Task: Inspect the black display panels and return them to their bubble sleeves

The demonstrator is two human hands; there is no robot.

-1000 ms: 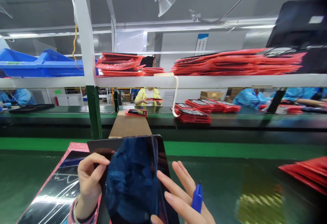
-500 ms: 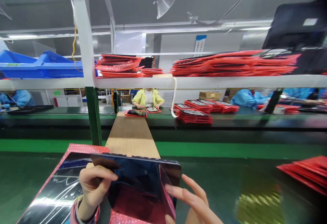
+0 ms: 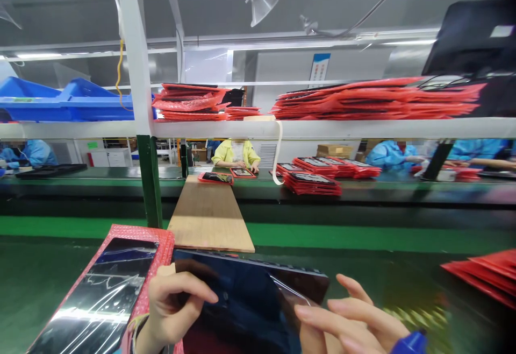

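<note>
My left hand [image 3: 177, 300] grips the left end of a dark, glossy screen panel [image 3: 245, 300], thumb on its face. The panel is tilted up towards me and mirrors its surroundings. At its right part, my right hand [image 3: 346, 316] pinches a clear film [image 3: 288, 292] whose lifted edge shows as a bright line across the panel. A blue object [image 3: 409, 343] shows by my right hand at the bottom edge; its kind is cut off. To the left, a second glossy black panel [image 3: 100, 295] lies on a red bubble-wrap bag [image 3: 163, 241].
A wooden board [image 3: 209, 219] bridges to the far bench, where a person in yellow [image 3: 236, 155] handles a panel. Red bags [image 3: 487, 273] lie at right. Red stacks [image 3: 374, 101] and blue bins [image 3: 68, 101] fill the shelf. A green post [image 3: 149, 182] stands ahead.
The panel and both hands have moved right and slightly down. More of the panel on the left shows. The blue object has come into view by my right hand.
</note>
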